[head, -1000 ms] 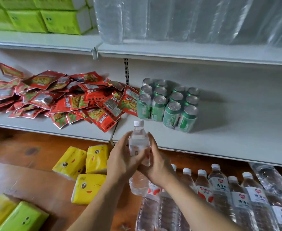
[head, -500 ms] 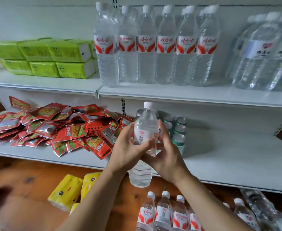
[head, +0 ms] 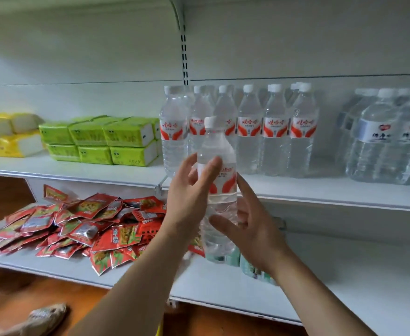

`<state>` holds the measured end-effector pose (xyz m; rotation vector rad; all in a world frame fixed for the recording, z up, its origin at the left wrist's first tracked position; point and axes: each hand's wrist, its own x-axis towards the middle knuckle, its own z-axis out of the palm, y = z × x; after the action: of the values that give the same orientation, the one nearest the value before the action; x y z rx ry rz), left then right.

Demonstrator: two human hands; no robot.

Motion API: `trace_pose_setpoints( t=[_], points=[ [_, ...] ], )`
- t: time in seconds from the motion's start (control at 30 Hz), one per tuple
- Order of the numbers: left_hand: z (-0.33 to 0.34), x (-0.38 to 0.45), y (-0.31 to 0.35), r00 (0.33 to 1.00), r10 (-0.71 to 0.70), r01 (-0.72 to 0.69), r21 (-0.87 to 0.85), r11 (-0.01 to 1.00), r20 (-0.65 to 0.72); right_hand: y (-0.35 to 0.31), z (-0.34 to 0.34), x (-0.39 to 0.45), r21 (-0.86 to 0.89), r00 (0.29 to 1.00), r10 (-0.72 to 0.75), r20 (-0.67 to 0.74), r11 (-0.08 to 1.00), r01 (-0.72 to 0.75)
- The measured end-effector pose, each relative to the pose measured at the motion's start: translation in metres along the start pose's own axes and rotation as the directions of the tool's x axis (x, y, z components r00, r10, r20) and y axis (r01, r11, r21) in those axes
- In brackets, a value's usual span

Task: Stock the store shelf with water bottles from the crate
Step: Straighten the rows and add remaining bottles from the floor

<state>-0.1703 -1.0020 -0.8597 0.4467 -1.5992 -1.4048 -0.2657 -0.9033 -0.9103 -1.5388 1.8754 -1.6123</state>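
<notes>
Head view: a clear plastic water bottle (head: 219,190) stands upright at the centre of the frame, white cap on top, red-and-white label round its middle, long axis vertical. It is held in the air between both hands, in front of the edge of the upper shelf (head: 332,192). The left hand (head: 189,197) wraps it from the left, thumb pressed across the label, so this grip is closed round the bottle. The right hand (head: 252,229) sits lower on the right, thumb against the ribbed lower body and fingers spread behind it; it holds the bottle more loosely.

The move ahead turns on one relation: the row of matching bottles (head: 250,132) stands just beyond and above the grip, in the middle of the frame, so the bottle likely has to go up and forward, kept upright.

Green tissue packs (head: 107,141), soft and blocky, sit at left. Glossy red snack sachets (head: 85,221) lie heaped at lower left.
</notes>
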Motion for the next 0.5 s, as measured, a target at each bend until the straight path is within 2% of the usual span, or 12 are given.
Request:
trace_pose_setpoints(
  t=[0.1, 0.23, 0.3, 0.37, 0.5],
  points=[
    [0.0, 0.021, 0.014, 0.991, 0.131, -0.127, 0.185, 0.975, -0.009, -0.013, -0.003, 0.022, -0.065, 0.996, -0.019, -0.085, 0.998, 0.014],
    [-0.024, 0.059, 0.014, 0.973, 0.203, -0.15, 0.372, 0.916, -0.107, -0.021, -0.004, 0.061, -0.141, 0.986, -0.061, -0.153, 0.989, 0.039],
    [-0.039, 0.079, 0.007, 0.976, 0.142, -0.036, 0.521, 0.853, -0.165, -0.019, 0.0, 0.081, -0.164, 0.981, -0.083, -0.177, 0.985, 0.054],
    [-0.05, 0.091, -0.003, 0.986, 0.027, 0.08, 0.614, 0.785, -0.163, -0.016, 0.007, 0.098, -0.159, 0.979, -0.064, -0.192, 0.987, 0.033],
    [-0.056, 0.094, -0.017, 0.998, -0.02, 0.049, 0.64, 0.767, -0.052, -0.001, 0.023, 0.118, -0.145, 0.982, -0.013, -0.186, 0.989, -0.014]
  ],
)
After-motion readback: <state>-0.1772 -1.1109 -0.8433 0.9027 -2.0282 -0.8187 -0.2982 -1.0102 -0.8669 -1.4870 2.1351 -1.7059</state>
